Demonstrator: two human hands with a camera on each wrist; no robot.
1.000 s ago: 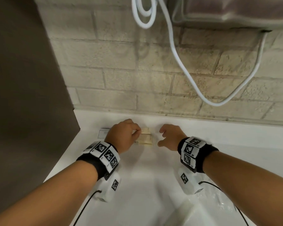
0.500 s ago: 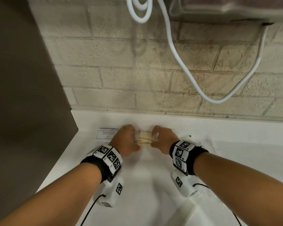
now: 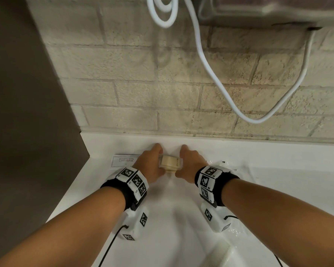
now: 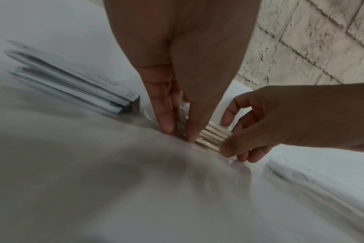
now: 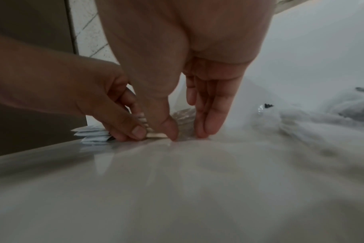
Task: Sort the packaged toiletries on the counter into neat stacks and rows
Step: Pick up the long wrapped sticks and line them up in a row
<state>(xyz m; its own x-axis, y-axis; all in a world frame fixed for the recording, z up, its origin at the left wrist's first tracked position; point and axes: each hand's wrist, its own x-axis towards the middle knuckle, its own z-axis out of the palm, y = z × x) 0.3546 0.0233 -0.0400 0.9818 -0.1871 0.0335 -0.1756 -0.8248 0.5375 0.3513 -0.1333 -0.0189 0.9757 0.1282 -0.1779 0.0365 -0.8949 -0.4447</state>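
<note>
My left hand and right hand squeeze a small stack of flat cream-coloured bars in clear crinkly wrappers from both sides, fingers straight and pointing down, thumbs at the near edge; about five layers show, edges roughly flush, sitting on the glossy white counter. Just left lies a stack of thin white paper sachets printed "shampoo with conditioner", count unclear. Right of my hands, loose clear plastic packets, blurred. Rough beige brick wall behind.
</note>
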